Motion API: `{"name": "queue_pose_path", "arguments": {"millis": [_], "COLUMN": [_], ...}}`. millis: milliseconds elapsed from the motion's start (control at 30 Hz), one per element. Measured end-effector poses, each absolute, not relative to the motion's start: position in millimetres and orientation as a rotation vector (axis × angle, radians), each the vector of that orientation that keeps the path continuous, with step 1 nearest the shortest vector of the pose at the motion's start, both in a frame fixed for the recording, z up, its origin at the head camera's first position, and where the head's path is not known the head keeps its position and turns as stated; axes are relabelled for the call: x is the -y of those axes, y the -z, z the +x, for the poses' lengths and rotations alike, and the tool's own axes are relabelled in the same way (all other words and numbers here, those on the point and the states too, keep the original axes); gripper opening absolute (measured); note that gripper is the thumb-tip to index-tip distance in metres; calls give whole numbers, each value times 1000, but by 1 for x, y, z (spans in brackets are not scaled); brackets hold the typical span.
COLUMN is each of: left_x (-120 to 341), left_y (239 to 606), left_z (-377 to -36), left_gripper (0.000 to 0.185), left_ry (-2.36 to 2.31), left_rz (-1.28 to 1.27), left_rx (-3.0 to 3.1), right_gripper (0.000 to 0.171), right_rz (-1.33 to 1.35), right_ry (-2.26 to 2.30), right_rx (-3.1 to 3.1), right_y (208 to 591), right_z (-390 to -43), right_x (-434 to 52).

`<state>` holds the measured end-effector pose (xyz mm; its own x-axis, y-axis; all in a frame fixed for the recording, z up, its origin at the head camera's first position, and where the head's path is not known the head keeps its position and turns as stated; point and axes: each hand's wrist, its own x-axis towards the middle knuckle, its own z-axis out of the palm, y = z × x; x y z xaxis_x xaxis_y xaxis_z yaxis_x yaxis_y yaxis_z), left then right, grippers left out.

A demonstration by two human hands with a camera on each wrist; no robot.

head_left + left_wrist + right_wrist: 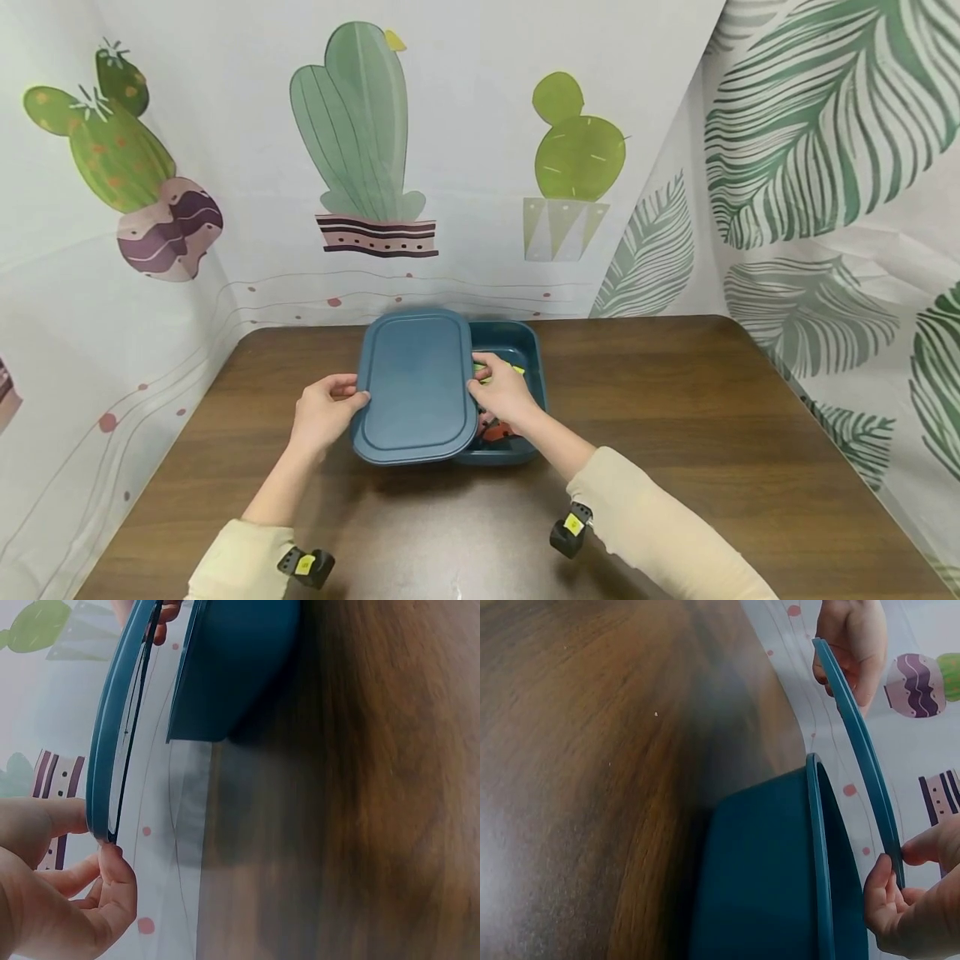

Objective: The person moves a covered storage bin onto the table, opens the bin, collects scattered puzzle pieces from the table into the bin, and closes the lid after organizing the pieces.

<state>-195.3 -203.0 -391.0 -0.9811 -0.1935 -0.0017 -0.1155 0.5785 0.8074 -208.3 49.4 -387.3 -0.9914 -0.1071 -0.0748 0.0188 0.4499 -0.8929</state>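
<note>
A blue rectangular lid (416,383) is held up above a matching blue box (534,367), shifted to the left so the box's right part shows. My left hand (324,415) pinches the lid's left edge between thumb and fingers. On the opposite edge, my right hand (506,390) pinches it the same way. In both wrist views a gap separates the lid (866,761) from the box (761,870). Inside the box lie a yellow-green item and some red and dark pieces (498,431); their kind is partly hidden by the right hand and lid.
The box stands on a brown wooden table (675,433), near its back edge. A white cloth (480,167) printed with cacti and leaves hangs behind and at the sides. Each forearm wears a black wrist camera, one (306,567) on the left and another (572,530) on the right.
</note>
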Motion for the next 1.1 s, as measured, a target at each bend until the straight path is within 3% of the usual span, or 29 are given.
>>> {"name": "queue_pose_path", "arguments": {"millis": [1100], "left_x": [143], "left_y": [407], "left_z": [-212], "left_gripper": [35], "left_ry": [1508], "left_rz": [191], "left_rx": [2672], "right_gripper": [48], "right_rz": [26], "right_ry": [1536], "right_rx": [-2683], "right_y": [393], "right_z": [-211], "right_x": [-107]}}
